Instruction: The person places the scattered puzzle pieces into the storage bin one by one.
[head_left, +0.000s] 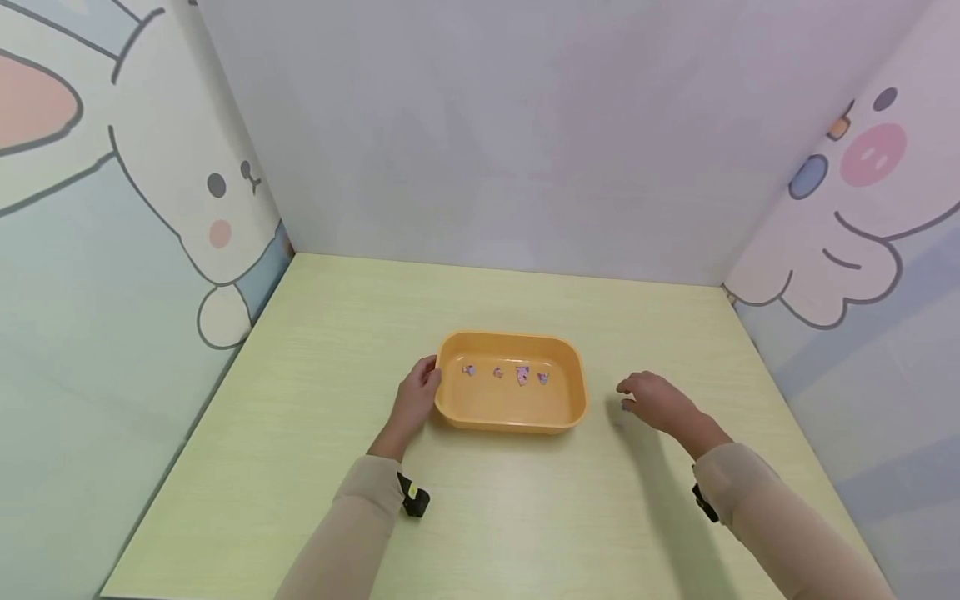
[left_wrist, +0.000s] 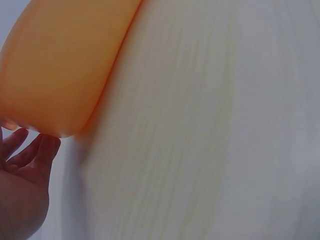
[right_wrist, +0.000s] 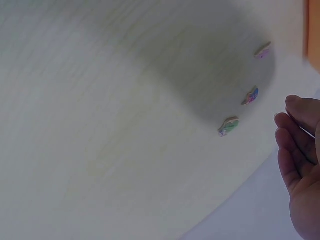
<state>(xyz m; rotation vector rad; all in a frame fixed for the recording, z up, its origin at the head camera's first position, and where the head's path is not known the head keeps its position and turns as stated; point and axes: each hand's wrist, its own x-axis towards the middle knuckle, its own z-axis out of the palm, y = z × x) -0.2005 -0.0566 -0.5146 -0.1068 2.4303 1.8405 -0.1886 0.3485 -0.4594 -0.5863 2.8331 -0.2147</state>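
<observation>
An orange plastic tray (head_left: 510,417) sits on the table with several small pink and purple printed pieces, shaped like jigsaw pieces, on its floor, among them a larger one (head_left: 522,375). My left hand (head_left: 416,396) holds the tray's left end; in the left wrist view its fingertips (left_wrist: 52,142) press against the end wall. To the right of the tray my right hand (head_left: 660,404) hovers low, fingers loosely bent. Below it, the right wrist view shows a green piece (right_wrist: 229,126), a blue and pink piece (right_wrist: 251,95) and a pinkish piece (right_wrist: 263,50) on the table.
The pale wood-grain table (head_left: 337,333) is closed in by a plain back wall (head_left: 480,142) and cartoon-printed side walls, the left one (head_left: 90,333) with a rabbit-like figure. A black wrist device (head_left: 414,497) sits at the left sleeve.
</observation>
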